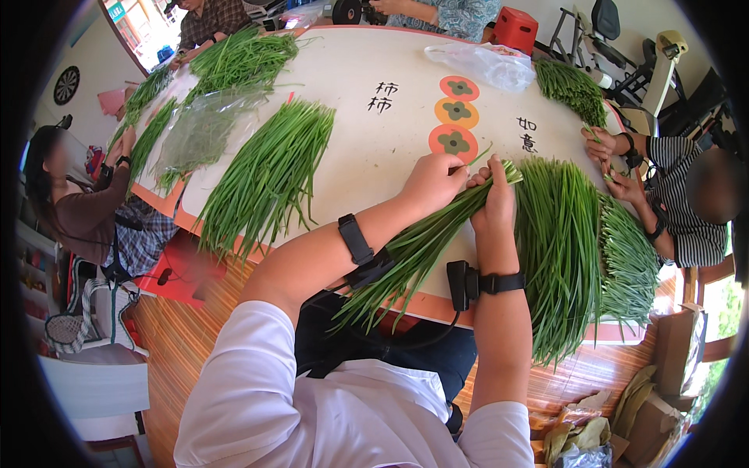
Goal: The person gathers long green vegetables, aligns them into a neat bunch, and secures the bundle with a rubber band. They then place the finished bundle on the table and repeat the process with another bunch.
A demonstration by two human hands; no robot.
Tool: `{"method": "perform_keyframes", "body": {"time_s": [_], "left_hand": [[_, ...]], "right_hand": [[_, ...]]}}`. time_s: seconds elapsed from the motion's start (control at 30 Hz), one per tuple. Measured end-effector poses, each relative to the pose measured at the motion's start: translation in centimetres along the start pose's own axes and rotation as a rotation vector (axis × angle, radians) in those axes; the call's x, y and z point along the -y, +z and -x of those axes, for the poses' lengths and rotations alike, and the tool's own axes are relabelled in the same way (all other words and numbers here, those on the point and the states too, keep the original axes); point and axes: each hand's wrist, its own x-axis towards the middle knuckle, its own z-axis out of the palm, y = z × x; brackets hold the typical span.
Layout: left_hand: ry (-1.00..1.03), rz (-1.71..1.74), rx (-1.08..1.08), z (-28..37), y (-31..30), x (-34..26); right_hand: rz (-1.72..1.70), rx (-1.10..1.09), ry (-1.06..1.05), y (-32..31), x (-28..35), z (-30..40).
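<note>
My right hand (495,196) is closed around a bundle of long green chives (436,234), cut ends up by the fingers and leaves trailing over the table's near edge. Just left of it, my left hand (436,175) pinches a thin green stalk (483,153) between thumb and fingers. A large pile of chives (556,251) lies right of my right forearm, its leaves hanging over the edge. Another loose pile (272,169) lies to the left of my left hand. The table (363,140) has a pale top with printed persimmons and characters.
Co-workers sit at the left (88,205), the right (690,193) and the far side (445,17), some handling greens. More chives (243,61) lie at the far left and far right (573,90). Clear plastic bags (483,63) lie on the table. A red stool (515,30) stands behind it.
</note>
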Motion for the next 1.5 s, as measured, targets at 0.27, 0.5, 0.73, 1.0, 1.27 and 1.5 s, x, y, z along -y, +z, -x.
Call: {"method": "perform_keyframes", "body": {"time_s": [0.27, 0.5, 0.73, 1.0, 1.27, 1.5], "left_hand": [[0.272, -0.331, -0.081, 0.3, 1.2, -1.6], [0.379, -0.466, 0.008, 0.5, 1.2, 0.3], [0.526, -0.749, 0.163, 3.2, -6.7, 2.6], [0.238, -1.189, -0.392, 0.5, -21.6, 7.3], [-0.321, -1.045, -0.344, -1.7, -27.2, 10.9], [-0.140, -1.084, -0.168, -1.9, -26.2, 10.1]], "right_hand": [[0.111, 0.022, -0.044, -0.3, -0.1, -0.2], [0.070, -0.017, 0.018, -2.0, -0.6, -1.7], [-0.064, -0.073, 0.088, -1.0, -0.1, -1.1], [-0.016, -0.098, 0.083, -1.2, -0.1, -1.2], [-0.002, -0.067, 0.092, -1.3, -0.2, -1.5], [0.023, -0.083, 0.081, -1.1, -0.1, -1.0]]}}
